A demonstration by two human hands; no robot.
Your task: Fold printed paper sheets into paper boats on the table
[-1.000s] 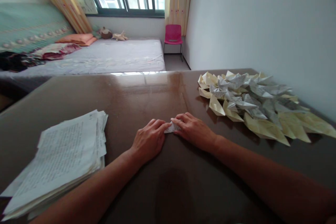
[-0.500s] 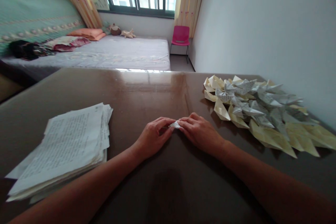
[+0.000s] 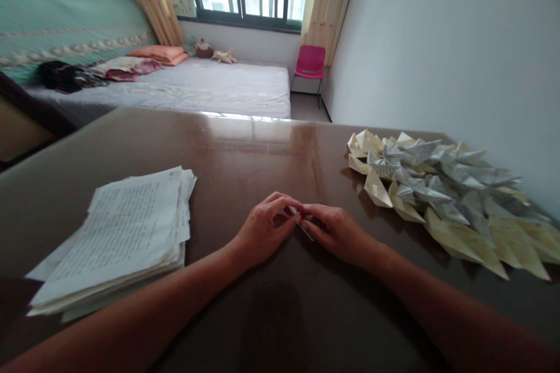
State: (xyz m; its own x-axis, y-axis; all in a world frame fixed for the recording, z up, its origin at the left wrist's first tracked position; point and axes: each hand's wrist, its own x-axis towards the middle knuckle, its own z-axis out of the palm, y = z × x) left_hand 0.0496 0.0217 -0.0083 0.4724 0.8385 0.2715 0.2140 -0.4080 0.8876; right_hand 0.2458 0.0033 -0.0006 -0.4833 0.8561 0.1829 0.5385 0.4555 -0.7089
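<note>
Both hands meet over the middle of a dark brown table [image 3: 245, 151]. My left hand [image 3: 262, 232] and my right hand [image 3: 339, 233] each pinch a small folded piece of printed paper [image 3: 301, 220] between their fingertips, lifted slightly off the tabletop. Most of that paper is hidden by the fingers. A stack of printed sheets [image 3: 125, 233] lies to the left of my left forearm. A heap of several folded paper boats [image 3: 441, 186], cream and grey printed, lies to the right of my right hand.
A white wall runs along the table's right side. Beyond the far table edge stands a bed [image 3: 184, 84] with pillows and soft toys, a pink chair [image 3: 310, 64] in the corner and a window with curtains.
The folded paper went from being pressed flat on the table to being pinched and raised edge-on between both hands' fingertips. The camera has shifted, sliding the scene to the right.
</note>
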